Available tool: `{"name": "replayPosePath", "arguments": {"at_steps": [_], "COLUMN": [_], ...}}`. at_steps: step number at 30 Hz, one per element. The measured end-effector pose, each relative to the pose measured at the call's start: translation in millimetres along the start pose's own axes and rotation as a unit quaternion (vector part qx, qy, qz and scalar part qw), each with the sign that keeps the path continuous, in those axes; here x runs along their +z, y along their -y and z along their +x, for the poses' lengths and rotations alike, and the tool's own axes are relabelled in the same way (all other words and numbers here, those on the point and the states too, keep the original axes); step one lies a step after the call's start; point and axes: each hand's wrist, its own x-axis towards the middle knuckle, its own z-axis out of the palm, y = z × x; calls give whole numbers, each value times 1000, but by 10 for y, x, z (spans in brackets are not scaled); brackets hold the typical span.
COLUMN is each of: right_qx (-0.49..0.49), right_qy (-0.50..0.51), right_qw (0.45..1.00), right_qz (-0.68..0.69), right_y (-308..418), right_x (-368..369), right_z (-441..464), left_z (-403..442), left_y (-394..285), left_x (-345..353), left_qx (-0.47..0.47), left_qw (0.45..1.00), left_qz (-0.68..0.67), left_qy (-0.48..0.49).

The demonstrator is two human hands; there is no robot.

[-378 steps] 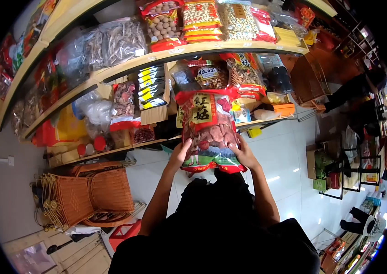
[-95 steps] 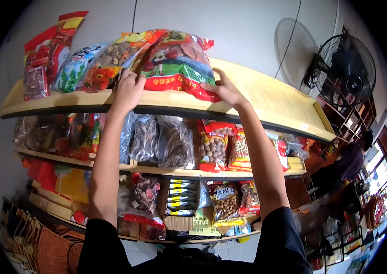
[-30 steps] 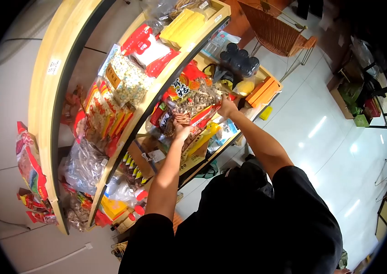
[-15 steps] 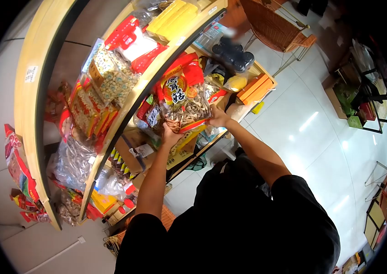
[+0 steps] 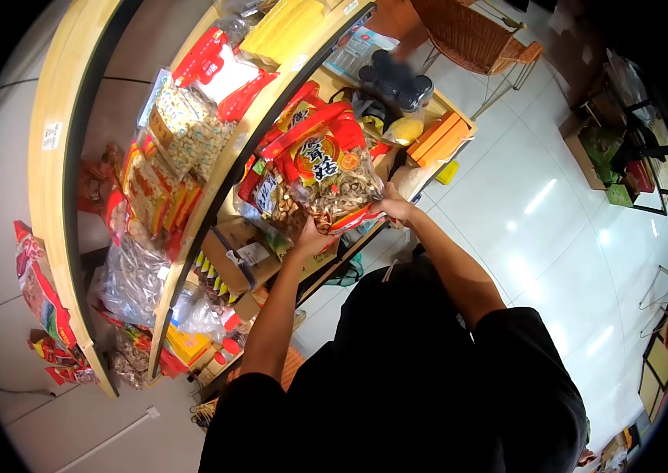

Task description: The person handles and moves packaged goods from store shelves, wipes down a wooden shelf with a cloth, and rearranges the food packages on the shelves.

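Observation:
A red and clear bag of dried mushrooms (image 5: 330, 177) is held between my two hands at the front of the lower shelf. My left hand (image 5: 312, 239) grips its lower left corner, and my right hand (image 5: 394, 206) grips its lower right corner. Behind it, another red bag (image 5: 296, 114) of similar print shows on the shelf. A smaller bag with a white label (image 5: 265, 193) lies to its left. Dark round-topped containers (image 5: 397, 83) stand behind on the right, near a yellow item (image 5: 404, 131) and an orange box (image 5: 438, 139).
The upper shelf board (image 5: 227, 158) curves close along the left, carrying bags of nuts (image 5: 184, 130) and yellow packs (image 5: 283, 30). A cardboard box (image 5: 239, 254) sits left of my left hand. A wicker chair (image 5: 472, 39) stands beyond the shelf, on the tiled floor (image 5: 539, 229).
The mushroom bag has come toward me and clear of the shelf contents, with its top now folding forward. Both hands moved slightly right, still gripping it. The earlier red bag rests on the top shelf.

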Motion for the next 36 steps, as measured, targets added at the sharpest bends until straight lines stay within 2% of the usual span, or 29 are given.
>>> {"name": "replayPosePath", "arguments": {"at_steps": [2, 4, 6, 7, 8, 9, 12, 14, 16, 18, 19, 20, 22, 24, 25, 26, 27, 28, 30, 32, 34, 36], "right_qx": [-85, -59, -61, -34, -30, -56, -93, -127, -113, -170, -129, -128, -114, -103, -91, -78, -88, -90, -68, -71, -76, -44], "right_qy": [-12, -3, -21, -10, -7, 2, -20, 0, 0, -25, 0, -3, 2, 4, 12, 22, 33, 32, 104, 94, 78, 85], "right_qw": [996, 998, 998, 999, 999, 998, 995, 992, 993, 984, 991, 991, 989, 993, 996, 997, 993, 993, 973, 978, 986, 989], "right_qz": [27, 26, 4, -10, -14, -3, -26, -24, -30, -37, -47, -45, -91, -53, -16, 20, 74, 72, 196, 173, 123, 109], "right_y": [-166, -78, -47, -95, -136, -148, -373, -367, -363, -417, -431, -441, -448, -425, -393, -404, -435, -456, -488, -509, -495, -517], "right_x": [37, 45, 77, 60, 54, 51, 24, -11, 6, 49, 25, 27, 67, 94, 122, 161, 179, 170, 169, 211, 231, 237], "right_z": [2, -213, -349, -353, -396, -460, -416, -483, -518, -506, -481, -452, -452, -492, -532, -570, -565, -569, -611, -662, -744, -814], "left_z": [-85, -303, -416, -458, -518, -640, -724, -659, -632, -615, -592, -578, -656, -575, -385, -321, -327, -321, -310, -340, -500, -541], "left_y": [107, -29, -21, 49, 124, -17, -39, 74, -26, -65, -23, 17, -113, -94, 309, 353, 328, 260, 250, 268, 34, 151], "left_x": [43, 126, 153, 181, 220, 241, 351, 393, 422, 442, 419, 396, 339, 241, 209, 161, 160, 149, 86, 68, 64, 6], "left_qx": [-42, -48, -43, -19, 5, -28, 1, -20, -48, -80, -104, -127, -116, -190, -157, -138, -151, -161, -139, -119, -8, -13], "left_qw": [999, 985, 982, 945, 886, 861, 839, 836, 815, 818, 816, 814, 812, 784, 796, 823, 833, 843, 842, 839, 844, 838], "left_qz": [14, -162, -181, -326, -464, -508, -544, -548, -577, -569, -568, -566, -572, -591, -583, -547, -530, -512, -517, -522, -533, -543], "left_qy": [3, -26, -27, -19, -11, -12, -16, -9, -19, -35, -28, -20, -7, 10, 42, 69, 50, 32, 62, 95, 56, 57]}}
